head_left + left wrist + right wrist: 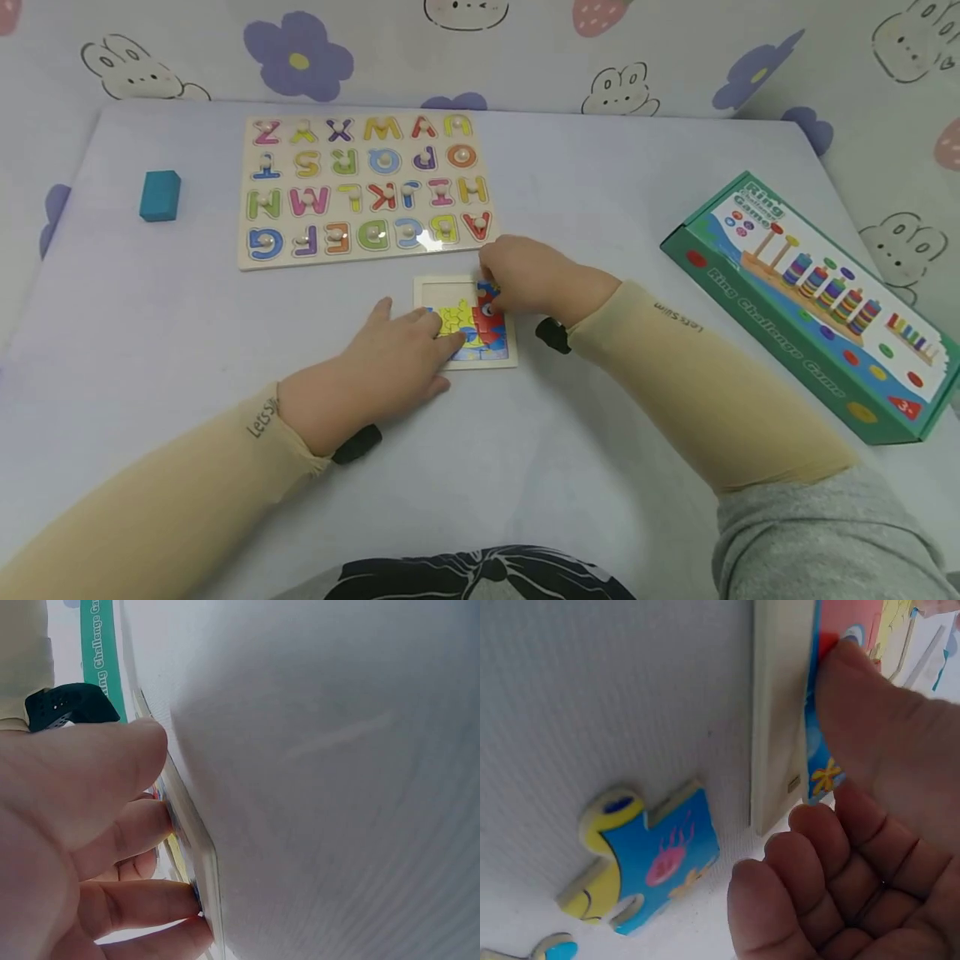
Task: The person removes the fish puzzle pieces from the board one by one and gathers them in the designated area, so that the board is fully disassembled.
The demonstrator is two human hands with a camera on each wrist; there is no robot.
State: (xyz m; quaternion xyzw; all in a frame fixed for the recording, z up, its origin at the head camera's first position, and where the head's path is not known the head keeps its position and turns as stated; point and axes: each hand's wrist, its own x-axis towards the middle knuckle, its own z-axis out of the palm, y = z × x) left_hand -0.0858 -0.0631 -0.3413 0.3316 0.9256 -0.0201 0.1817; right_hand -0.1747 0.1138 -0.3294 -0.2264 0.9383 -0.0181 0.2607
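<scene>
A small wooden puzzle tray (pixel 442 282) lies mid-table, partly filled with yellow, red and blue pieces. My left hand (pixel 386 358) rests over its lower left part, fingers extended; in the left wrist view the fingertips touch the tray's edge and pieces. At the tray's upper right, my right hand (pixel 536 275) pinches a puzzle piece (pixel 826 778), blue with an orange starfish, thumb on its face and fingers curled below. Beside the tray in the right wrist view lies a loose puzzle piece (pixel 664 851), yellow and blue with a pink jellyfish. The right hand hides it in the head view.
Behind the tray lies a wooden alphabet board (pixel 322 259) with knobbed letters. A teal block (pixel 159 196) sits at the far left. On the right is a green Ring Challenge Game box (pixel 810 308). Part of another loose piece (pixel 559 949) shows low in the right wrist view.
</scene>
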